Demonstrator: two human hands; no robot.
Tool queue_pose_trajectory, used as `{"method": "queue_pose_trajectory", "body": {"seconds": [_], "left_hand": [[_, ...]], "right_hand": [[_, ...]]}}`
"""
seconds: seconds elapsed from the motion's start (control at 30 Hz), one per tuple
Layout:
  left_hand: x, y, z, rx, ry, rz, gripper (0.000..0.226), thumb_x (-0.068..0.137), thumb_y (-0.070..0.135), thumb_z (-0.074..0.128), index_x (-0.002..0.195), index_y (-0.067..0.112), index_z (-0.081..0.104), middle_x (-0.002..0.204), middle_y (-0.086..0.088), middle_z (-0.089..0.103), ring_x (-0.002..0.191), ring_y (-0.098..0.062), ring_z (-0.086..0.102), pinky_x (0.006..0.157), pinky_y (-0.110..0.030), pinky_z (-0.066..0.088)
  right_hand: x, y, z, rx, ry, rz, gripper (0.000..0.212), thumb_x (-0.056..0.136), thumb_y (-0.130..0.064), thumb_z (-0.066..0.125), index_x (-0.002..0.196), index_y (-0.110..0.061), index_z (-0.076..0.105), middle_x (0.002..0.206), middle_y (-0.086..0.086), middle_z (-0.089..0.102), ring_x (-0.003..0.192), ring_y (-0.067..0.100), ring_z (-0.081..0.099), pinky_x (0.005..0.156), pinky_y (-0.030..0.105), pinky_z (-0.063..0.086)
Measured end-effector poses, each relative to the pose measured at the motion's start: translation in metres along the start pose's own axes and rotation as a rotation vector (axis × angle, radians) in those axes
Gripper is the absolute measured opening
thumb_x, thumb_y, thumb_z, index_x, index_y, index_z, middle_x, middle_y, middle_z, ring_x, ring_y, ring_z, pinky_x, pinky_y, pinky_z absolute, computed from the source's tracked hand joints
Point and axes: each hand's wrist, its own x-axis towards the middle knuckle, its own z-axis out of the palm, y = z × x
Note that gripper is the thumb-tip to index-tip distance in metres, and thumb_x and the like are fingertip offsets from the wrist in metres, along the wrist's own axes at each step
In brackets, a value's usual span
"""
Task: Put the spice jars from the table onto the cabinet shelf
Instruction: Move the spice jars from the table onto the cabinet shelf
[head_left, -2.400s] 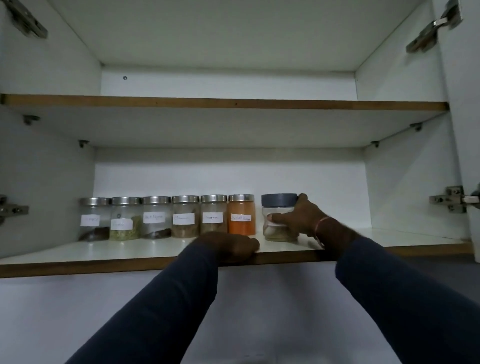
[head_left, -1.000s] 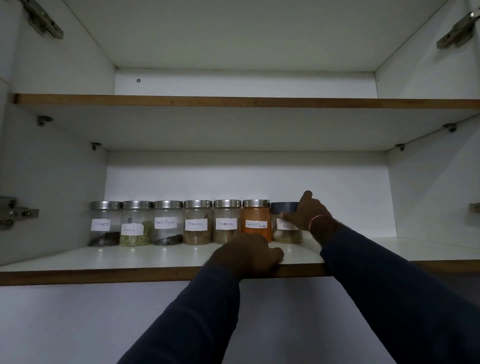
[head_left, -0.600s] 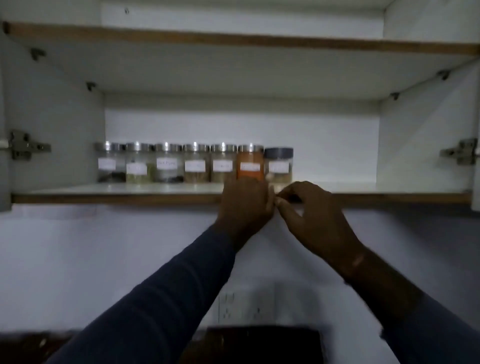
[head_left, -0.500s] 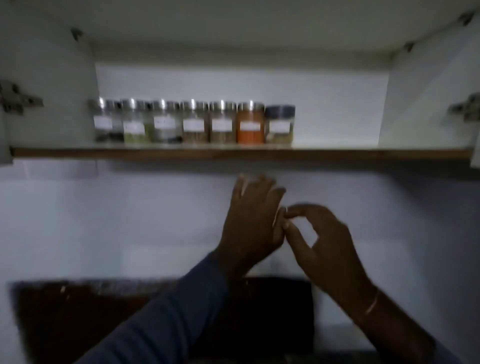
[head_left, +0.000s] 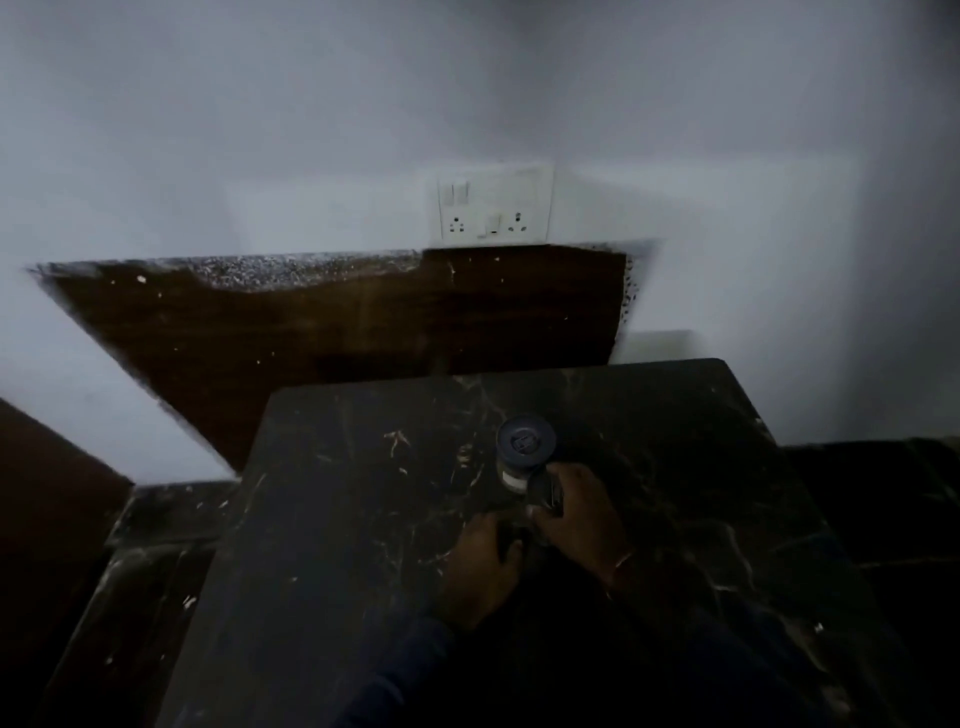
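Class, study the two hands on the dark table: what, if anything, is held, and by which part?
The right hand grips a small grey jar, seemingly by its side, beside the blue-lidded jar; the left hand holds nothing visible.

Left grip (head_left: 483, 566) beside right grip (head_left: 582, 519)

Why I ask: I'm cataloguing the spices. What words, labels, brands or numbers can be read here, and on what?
Nothing here can be read.
round glass jar with dark grey lid: raised mark at the lid's centre, too blurred to read.
Same jar's side: a pale patch, perhaps a label, unreadable.
white wall switch-and-socket plate: no legible marking.
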Motion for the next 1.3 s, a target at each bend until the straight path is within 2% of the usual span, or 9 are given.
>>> {"method": "queue_pose_trajectory", "body": {"seconds": [0.2,0.37,0.57,0.7,0.8,0.9,1.0,1.1,1.3], "left_hand": [[0.006,0.004,-0.005,-0.081,-0.003,-0.096,0.031,0.091,0.019,0.057,0.121,0.014,0.058,0.124,-0.006,0.058,0.115,-0.02,0.055,0.098,-0.03,0.044],[0.008,0.004,-0.016,-0.154,-0.052,-0.194,0.028,0.094,0.02,0.056,0.122,0.015,0.057,0.119,-0.002,0.06,0.11,-0.019,0.058,0.097,-0.036,0.048],[0.005,-0.014,-0.022,-0.304,-0.04,-0.248,0.013,0.095,0.025,0.057,0.102,0.036,0.058,0.094,0.02,0.061,0.082,0.006,0.057,0.062,-0.003,0.044],[0.006,-0.026,-0.047,-0.581,0.109,-0.326,0.02,0.097,0.022,0.053,0.089,0.026,0.071,0.091,-0.002,0.072,0.081,-0.009,0.068,0.07,-0.025,0.055],[0.006,-0.031,-0.084,-0.899,0.332,-0.44,0.035,0.102,0.032,0.041,0.097,0.012,0.069,0.099,-0.016,0.071,0.091,-0.026,0.068,0.078,-0.041,0.055],[0.002,-0.017,-0.109,-1.392,0.032,-0.4,0.058,0.099,0.054,0.031,0.118,0.011,0.065,0.121,-0.02,0.066,0.112,-0.037,0.062,0.096,-0.052,0.05],[-0.004,0.013,-0.115,-1.691,-0.256,-0.292,0.079,0.092,0.068,0.028,0.134,0.005,0.053,0.13,-0.03,0.056,0.102,-0.043,0.064,0.084,-0.051,0.056],[-0.008,0.032,-0.108,-1.804,-0.29,-0.189,0.084,0.088,0.067,0.035,0.141,0.002,0.041,0.116,-0.028,0.062,0.084,-0.034,0.069,0.067,-0.04,0.06],[-0.009,0.035,-0.103,-1.888,-0.29,-0.125,0.079,0.086,0.063,0.047,0.14,0.005,0.047,0.134,-0.025,0.053,0.108,-0.033,0.061,0.082,-0.039,0.056]], "right_hand": [[0.037,-0.024,-0.005,-0.056,0.121,0.01,0.072,0.078,-0.039,0.072,0.14,-0.015,0.043,0.138,0.012,0.043,0.128,0.031,0.044,0.104,0.044,0.042],[0.073,-0.044,-0.01,-0.179,-0.058,0.075,0.093,0.079,-0.057,0.068,0.151,-0.019,0.024,0.154,0.016,0.026,0.137,0.036,0.035,0.109,0.051,0.036],[0.087,-0.05,0.011,-0.394,-0.131,0.025,0.1,0.075,-0.054,0.072,0.152,-0.024,0.017,0.152,0.016,0.029,0.133,0.037,0.038,0.104,0.05,0.039],[0.079,-0.064,-0.007,-0.156,-0.238,-0.278,0.108,0.068,-0.042,0.084,0.153,-0.025,0.02,0.154,0.006,0.03,0.139,0.027,0.033,0.11,0.043,0.038],[0.06,-0.092,-0.049,0.034,-0.316,-0.52,0.107,0.066,-0.04,0.085,0.151,-0.031,0.021,0.154,-0.003,0.032,0.135,0.007,0.038,0.104,0.016,0.039],[0.034,-0.119,-0.103,0.28,-0.497,-0.587,0.102,0.065,-0.039,0.085,0.146,-0.048,0.023,0.144,-0.02,0.038,0.119,-0.009,0.05,0.087,0.009,0.049],[0.02,-0.132,-0.137,0.375,-0.551,-0.654,0.092,0.076,-0.018,0.081,0.148,-0.038,0.027,0.143,-0.014,0.042,0.123,-0.001,0.052,0.095,0.022,0.053],[0.014,-0.135,-0.145,0.424,-0.558,-0.657,0.085,0.082,-0.006,0.073,0.15,-0.027,0.028,0.145,-0.006,0.042,0.128,0.006,0.049,0.1,0.032,0.051],[0.005,-0.122,-0.134,0.559,-0.476,-0.587,0.076,0.081,-0.018,0.07,0.147,-0.027,0.033,0.144,-0.01,0.044,0.127,0.001,0.05,0.096,0.022,0.05]]}}
